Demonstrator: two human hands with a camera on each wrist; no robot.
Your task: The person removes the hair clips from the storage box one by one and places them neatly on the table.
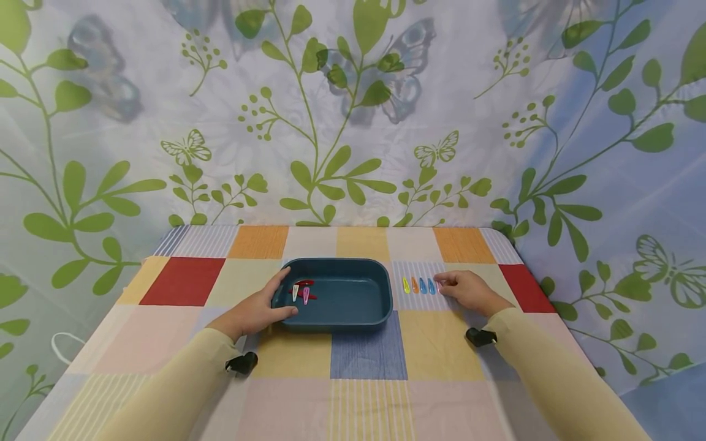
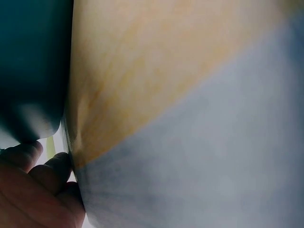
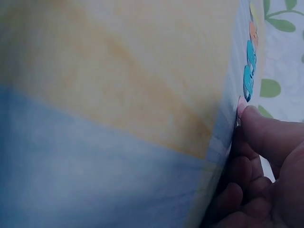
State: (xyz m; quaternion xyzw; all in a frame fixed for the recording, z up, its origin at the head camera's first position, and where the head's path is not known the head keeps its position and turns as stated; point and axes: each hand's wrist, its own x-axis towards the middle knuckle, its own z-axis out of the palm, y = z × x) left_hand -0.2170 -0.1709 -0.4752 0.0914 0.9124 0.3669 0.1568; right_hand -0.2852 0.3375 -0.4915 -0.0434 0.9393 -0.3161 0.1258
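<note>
A slim pink hair clip (image 1: 439,286), mostly hidden, its tilt unclear, ends a row of yellow, orange and blue teardrop clips (image 1: 423,286) right of a dark-teal rectangular tray (image 1: 347,305).

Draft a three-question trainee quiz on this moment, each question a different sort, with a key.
1. Multiple choice: what colour is the clip that the right hand has its fingers on? A) yellow B) orange C) pink
2. True or false: the left hand is at the end of the tray nearest the row of clips.
3. Fill in: the only colour that appears twice in that row is ____.

Key:
1. C; thumb and fingers meet at the pink clip.
2. False; it is at the opposite end.
3. Blue; the two blue clips lie side by side.
</note>
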